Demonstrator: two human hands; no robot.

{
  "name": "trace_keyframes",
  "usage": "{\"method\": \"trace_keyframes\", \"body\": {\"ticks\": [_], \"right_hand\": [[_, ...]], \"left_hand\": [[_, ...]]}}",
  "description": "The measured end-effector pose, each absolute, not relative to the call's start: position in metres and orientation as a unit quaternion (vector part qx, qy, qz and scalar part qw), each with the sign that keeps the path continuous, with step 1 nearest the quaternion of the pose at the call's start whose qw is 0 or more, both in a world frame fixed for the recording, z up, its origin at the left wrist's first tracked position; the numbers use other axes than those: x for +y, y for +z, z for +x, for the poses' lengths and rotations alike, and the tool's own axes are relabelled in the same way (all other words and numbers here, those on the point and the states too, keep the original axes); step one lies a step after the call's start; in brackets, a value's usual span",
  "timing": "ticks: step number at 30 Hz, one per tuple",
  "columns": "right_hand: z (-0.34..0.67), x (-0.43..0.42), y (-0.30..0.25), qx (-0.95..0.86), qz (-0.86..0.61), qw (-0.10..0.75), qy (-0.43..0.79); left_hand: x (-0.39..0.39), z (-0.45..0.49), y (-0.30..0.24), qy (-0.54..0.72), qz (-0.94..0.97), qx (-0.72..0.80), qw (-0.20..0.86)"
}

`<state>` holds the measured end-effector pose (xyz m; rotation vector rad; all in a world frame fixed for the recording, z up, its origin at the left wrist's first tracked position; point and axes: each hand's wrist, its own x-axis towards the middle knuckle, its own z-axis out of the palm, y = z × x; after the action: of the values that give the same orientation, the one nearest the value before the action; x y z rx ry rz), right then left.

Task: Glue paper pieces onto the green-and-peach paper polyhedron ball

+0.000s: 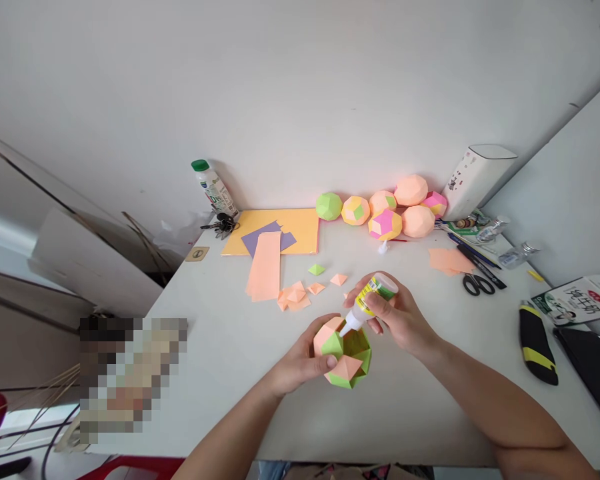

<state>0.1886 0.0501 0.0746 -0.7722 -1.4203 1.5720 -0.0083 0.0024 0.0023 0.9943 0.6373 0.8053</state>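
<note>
My left hand grips a hollow paper ball of folded peach and green pieces, with an opening on its upper right side. In my right hand is a white glue bottle with a yellow and green label, tilted nozzle-down. Its tip meets or nearly meets the ball's green edge by the opening; exact contact I cannot tell. Beyond my hands lie a green folded paper piece and several peach folded pieces. A small white cap sits farther back.
Finished paper balls line the wall. Peach strips and purple paper lie over a yellow sheet stack. At right are scissors, pens, a black-yellow utility knife, a milk carton and a dark phone-like slab. A bottle stands back left.
</note>
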Motion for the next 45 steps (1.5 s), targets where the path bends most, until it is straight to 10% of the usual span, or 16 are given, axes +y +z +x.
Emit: {"method": "trace_keyframes", "body": {"ticks": [17,26,45], "right_hand": [[0.206,0.085,0.064,-0.532,-0.356,0.472,0.606],[0.212,0.119,-0.002,-0.780,-0.523,0.213,0.269],[0.190,0.100,-0.002,-0.887,-0.438,0.085,0.118]], "left_hand": [[-0.001,-0.009,-0.002,0.348,0.424,0.324,0.771],[-0.001,-0.011,0.001,0.350,0.429,0.344,0.758],[-0.004,-0.006,-0.005,0.442,0.473,0.378,0.662]]}}
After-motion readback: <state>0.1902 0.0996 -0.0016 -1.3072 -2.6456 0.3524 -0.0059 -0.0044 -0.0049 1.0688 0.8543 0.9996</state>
